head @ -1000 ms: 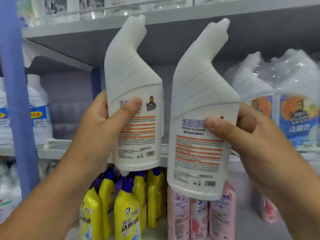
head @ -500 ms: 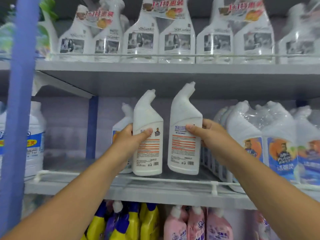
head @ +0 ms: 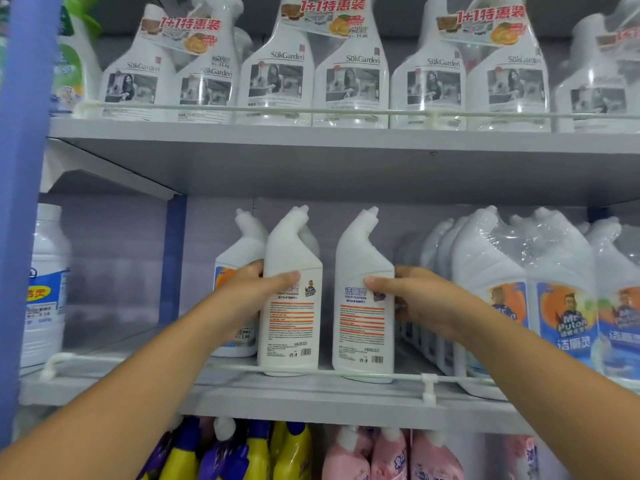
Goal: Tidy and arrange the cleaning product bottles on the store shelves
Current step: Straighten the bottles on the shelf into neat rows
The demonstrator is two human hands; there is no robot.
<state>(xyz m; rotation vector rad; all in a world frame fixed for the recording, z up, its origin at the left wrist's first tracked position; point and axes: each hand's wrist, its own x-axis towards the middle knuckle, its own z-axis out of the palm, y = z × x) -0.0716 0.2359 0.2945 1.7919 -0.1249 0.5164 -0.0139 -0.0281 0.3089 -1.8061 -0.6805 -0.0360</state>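
Note:
Two white angled-neck toilet cleaner bottles stand upright on the middle shelf (head: 311, 393), back labels facing me. My left hand (head: 252, 289) grips the left bottle (head: 292, 323) around its waist, thumb across the label. My right hand (head: 415, 299) grips the right bottle (head: 363, 327) the same way from its right side. A narrow gap separates the two bottles. Both sit just behind the white wire rail (head: 346, 372). A third bottle of the same shape (head: 239, 258) stands behind my left hand, front label partly hidden.
Shrink-wrapped twin packs (head: 540, 299) of the same cleaner fill the shelf to the right. A large white jug (head: 45, 289) stands far left beyond a blue upright (head: 20, 202). Spray bottle packs (head: 311, 74) line the upper shelf. Yellow bottles (head: 291, 452) and pink bottles (head: 391, 455) sit below.
Both hands have carried the two bottles from close in front of me onto the middle shelf; a second ago they were raised and tilted, now they stand upright behind the rail.

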